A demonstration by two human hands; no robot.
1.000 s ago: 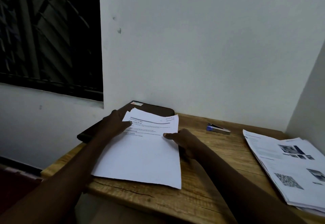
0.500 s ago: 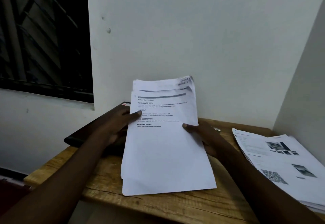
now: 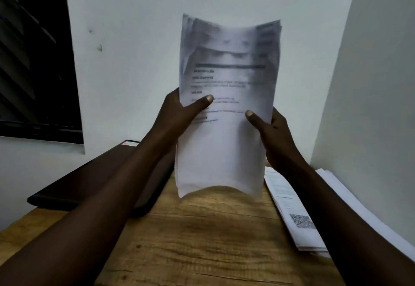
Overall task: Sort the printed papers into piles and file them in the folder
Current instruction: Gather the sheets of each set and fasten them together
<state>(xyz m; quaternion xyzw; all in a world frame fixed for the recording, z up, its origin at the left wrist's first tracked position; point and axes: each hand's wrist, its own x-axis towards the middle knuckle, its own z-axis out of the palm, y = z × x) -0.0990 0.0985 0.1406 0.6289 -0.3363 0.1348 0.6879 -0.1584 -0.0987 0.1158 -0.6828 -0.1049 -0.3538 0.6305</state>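
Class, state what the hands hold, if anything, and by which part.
A stack of printed papers, upright: the left hand grips its left edge, the right hand its right edge, thumbs on its front.

Stack of printed papers up in the air, upright and bowed, its text blurred. A second pile of printed sheets lies flat at the right. The dark folder lies flat at the left.
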